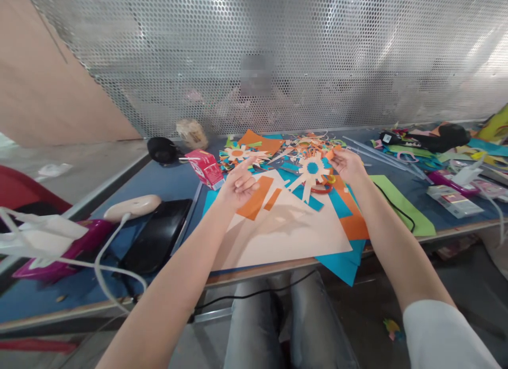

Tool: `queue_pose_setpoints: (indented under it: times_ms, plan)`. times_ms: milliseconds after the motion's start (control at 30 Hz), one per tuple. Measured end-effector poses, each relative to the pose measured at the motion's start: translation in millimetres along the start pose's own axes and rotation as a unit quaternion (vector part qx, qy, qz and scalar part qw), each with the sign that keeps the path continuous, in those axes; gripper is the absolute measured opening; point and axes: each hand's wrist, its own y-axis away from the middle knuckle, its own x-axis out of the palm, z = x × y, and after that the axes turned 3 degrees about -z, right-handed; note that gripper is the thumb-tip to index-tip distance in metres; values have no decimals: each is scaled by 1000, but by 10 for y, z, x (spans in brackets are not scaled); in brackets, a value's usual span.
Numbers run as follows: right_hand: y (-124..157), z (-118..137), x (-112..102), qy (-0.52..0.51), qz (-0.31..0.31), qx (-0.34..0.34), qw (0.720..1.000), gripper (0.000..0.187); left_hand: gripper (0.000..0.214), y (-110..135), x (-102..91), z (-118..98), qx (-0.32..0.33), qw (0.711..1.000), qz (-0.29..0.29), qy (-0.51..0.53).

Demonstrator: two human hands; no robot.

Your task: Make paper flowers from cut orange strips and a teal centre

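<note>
My left hand (239,185) hovers palm up over a large cream paper sheet (286,231), index finger pointing out, other fingers loosely curled, nothing in it. Orange paper pieces (256,199) lie just beside it on the sheet. My right hand (346,165) is further back, fingers pinched on a small orange paper scrap (330,154). Right next to that hand lies a cream sun-shaped cutout with a blue centre (311,169), over red-handled scissors (320,188).
A heap of coloured paper cutouts (278,146) and blue sheets (341,263) cover the blue table. A red carton (206,169), black pouch (156,239), pink tools with white cables (59,242) sit left; green paper (400,205), glue guns and clutter (456,183) right. Perforated metal screen (278,56) behind.
</note>
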Motion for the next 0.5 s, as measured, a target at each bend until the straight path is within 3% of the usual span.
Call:
queue_pose_setpoints:
  times_ms: [167,300,500]
  plan:
    - [-84,-45,-64,-13,-2,7,1000,19,43,108,-44,-60,33,997,-17,-65]
    - [-84,-114,-52,15,21,15,1000,19,46,120,-12,-128,90,993,-32,-71]
    - [-45,-121,-20,31,28,7,999,17,28,-77,-243,-447,218,959,-179,30]
